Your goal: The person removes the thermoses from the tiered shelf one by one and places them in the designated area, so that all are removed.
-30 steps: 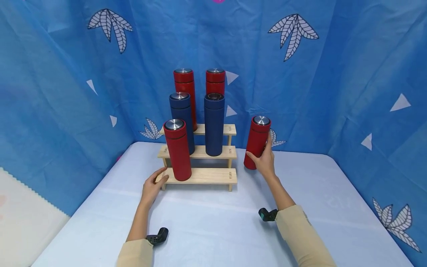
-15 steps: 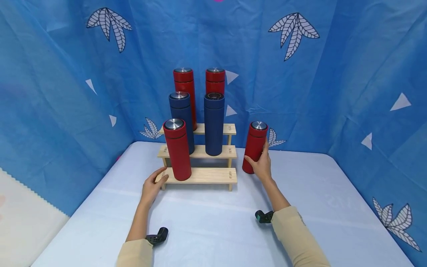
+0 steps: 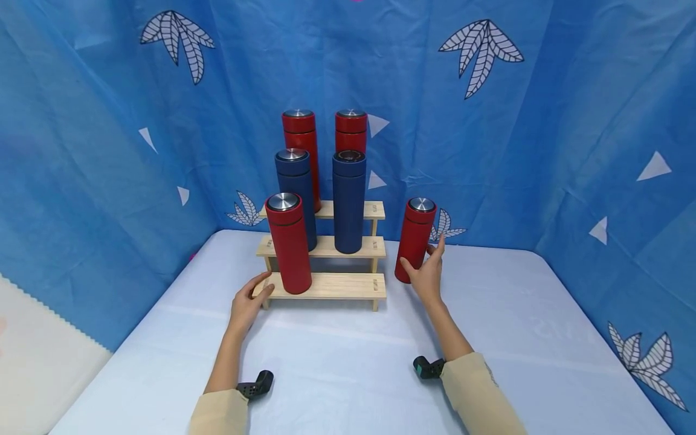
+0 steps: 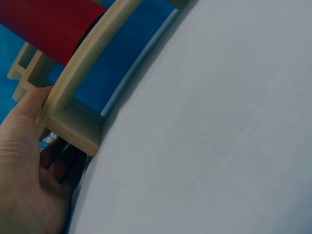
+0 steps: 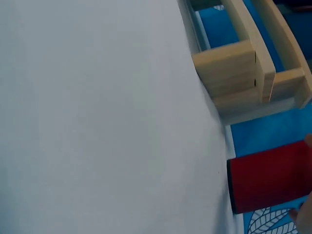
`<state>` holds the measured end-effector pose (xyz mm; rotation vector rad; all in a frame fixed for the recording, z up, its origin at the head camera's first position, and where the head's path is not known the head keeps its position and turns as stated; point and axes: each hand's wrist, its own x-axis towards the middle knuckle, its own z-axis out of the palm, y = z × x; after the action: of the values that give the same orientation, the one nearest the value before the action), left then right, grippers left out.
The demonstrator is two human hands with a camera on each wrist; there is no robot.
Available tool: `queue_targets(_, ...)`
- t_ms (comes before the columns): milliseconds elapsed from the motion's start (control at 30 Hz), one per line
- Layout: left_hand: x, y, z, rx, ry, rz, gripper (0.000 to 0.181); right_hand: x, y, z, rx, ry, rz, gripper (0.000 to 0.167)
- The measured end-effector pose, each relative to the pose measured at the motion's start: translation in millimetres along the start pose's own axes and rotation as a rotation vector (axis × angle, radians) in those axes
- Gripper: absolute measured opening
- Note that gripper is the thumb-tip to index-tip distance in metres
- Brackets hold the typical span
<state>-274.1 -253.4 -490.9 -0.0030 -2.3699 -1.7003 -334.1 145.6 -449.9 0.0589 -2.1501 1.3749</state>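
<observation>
A red thermos flask [image 3: 416, 241] with a silver lid stands upright on the table right of a three-step wooden stand [image 3: 337, 285]. My right hand [image 3: 427, 279] is at its lower right side, thumb close to the flask and fingers spread loosely; whether it still touches cannot be told. In the right wrist view only part of that flask [image 5: 268, 176] shows. My left hand [image 3: 247, 305] grips the left end of the stand's lowest step, the thumb on the wood [image 4: 68, 87] in the left wrist view. Another red flask [image 3: 290, 248] stands on that step.
Two blue flasks, one left [image 3: 296, 181] and one right [image 3: 349, 205], stand on the middle step. Two red flasks, left [image 3: 300, 125] and right [image 3: 350, 130], stand on the top step, partly hidden. A white cloth covers the table [image 3: 337, 374]; a blue curtain [image 3: 402, 72] hangs behind.
My right hand has brought the red flask slightly nearer and down onto the table, and its fingers have then loosened from it. My left hand has stayed on the stand.
</observation>
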Motion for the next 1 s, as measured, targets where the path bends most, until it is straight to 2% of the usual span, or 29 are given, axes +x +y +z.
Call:
queue_targets(67, -0.4, 1.1, 0.2, -0.003, 0.001, -0.001, 0.054, -5.2, -7, 0, 0.011, 0.068, -0.013, 0.098)
queue_targets(167, -1.5, 3.1, 0.5, -0.008, 0.004, -0.007, 0.054, -12.4, -20, 2, 0.044, 0.198, -0.083, 0.086)
queue_targets(300, -1.4, 4.1, 0.8, -0.004, 0.001, -0.01, 0.054, -24.6, -45, 10, 0.14, 0.376, -0.291, 0.058)
queue_targets(400, -0.3, 4.2, 0.2, 0.003, -0.005, -0.008, 0.054, -32.5, -68, 22, 0.214, 0.408, -0.46, 0.041)
queue_targets(533, 0.6, 4.1, -1.1, 0.007, -0.007, -0.007, 0.054, -40.5, -104, 42, 0.279, 0.319, -0.616, 0.034)
queue_targets(633, 0.1, 3.8, -2.1, 0.012, -0.011, -0.008, 0.055, -48.6, -136, 54, 0.327, 0.174, -0.668, 0.037)
queue_targets(733, -0.8, 3.9, -3.1, 0.012, -0.02, -0.007, 0.055, -56.5, -160, 64, 0.361, -0.015, -0.641, 0.049)
queue_targets(833, -2.5, 7.1, -4.2, 0.0, -0.038, -0.006, 0.055, -60.7, -168, 78, 0.385, -0.184, -0.565, 0.063)
queue_targets(900, -5.0, 13.2, -5.0, -0.024, -0.048, -0.01, 0.053, -62.4, -168, 88, 0.396, -0.261, -0.511, 0.071)
queue_targets(1000, -10.2, 25.3, -6.0, -0.04, -0.058, -0.016, 0.051, -61.8, -159, 107, 0.379, -0.336, -0.442, 0.082)
